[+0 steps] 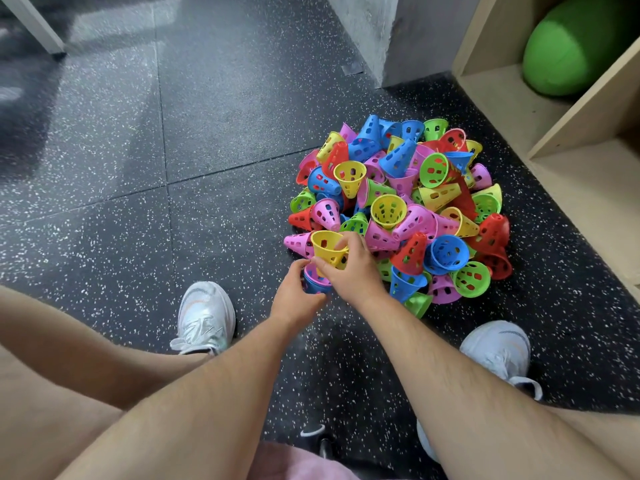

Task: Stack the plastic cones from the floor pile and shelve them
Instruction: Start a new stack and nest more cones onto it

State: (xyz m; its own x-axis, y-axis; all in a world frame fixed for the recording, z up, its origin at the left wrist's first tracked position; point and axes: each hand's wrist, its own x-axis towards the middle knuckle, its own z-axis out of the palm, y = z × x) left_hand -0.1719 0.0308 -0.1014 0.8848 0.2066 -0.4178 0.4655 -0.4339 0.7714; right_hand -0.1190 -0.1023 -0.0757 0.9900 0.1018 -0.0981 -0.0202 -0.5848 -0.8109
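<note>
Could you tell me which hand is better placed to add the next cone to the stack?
The right hand: it grips a yellow cone right by the small stack that the left hand holds, and the pile lies on its side.

This looks like a gym or sports activity room. Black rubber floor tiles [207,133] flecked with white cover the ground. A heap of coloured perforated training cones [401,209] lies right of centre, and open wooden cubby shelving [498,98] at upper right holds a green padded roll [581,43].
</note>
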